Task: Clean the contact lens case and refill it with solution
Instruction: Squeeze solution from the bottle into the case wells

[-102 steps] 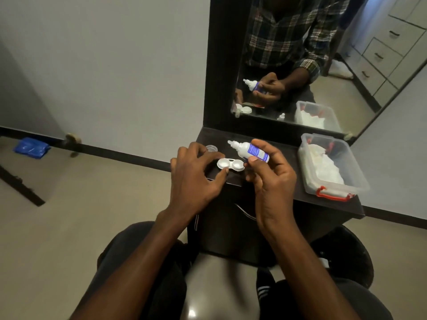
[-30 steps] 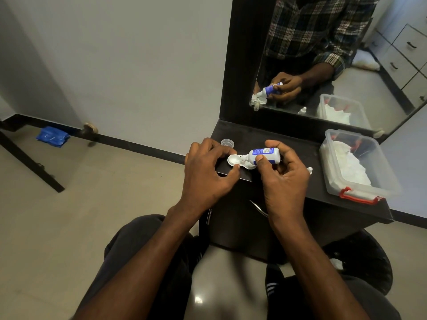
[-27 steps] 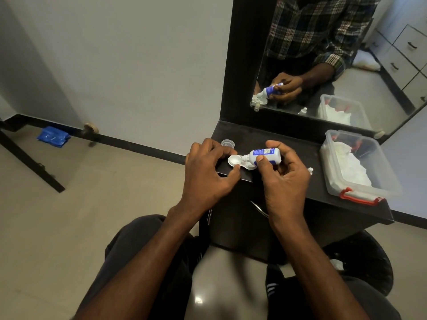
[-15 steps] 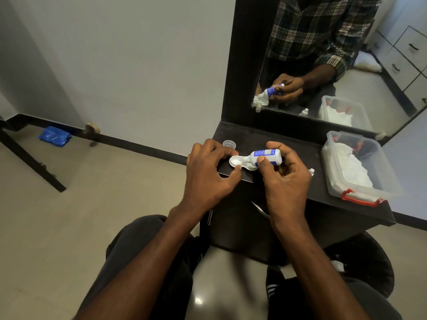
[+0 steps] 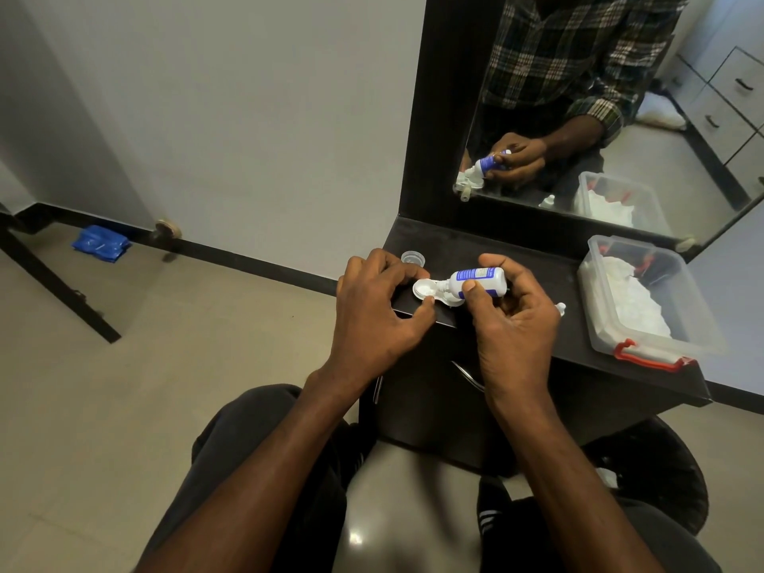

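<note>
Between both hands — lens case (image 5: 426, 289), bottle (image 5: 475, 282) above

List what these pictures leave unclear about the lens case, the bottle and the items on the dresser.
- Lens case, head view: the right well is hidden under the solution bottle and the right hand; fill level unreadable.
- Bottle label: print too small to read.
- Liquid flow from the nozzle: too small to see.
- Left hand: its fingertips cover the case's near edge.
- Plastic box: white contents indistinct through the cloudy walls.
</note>
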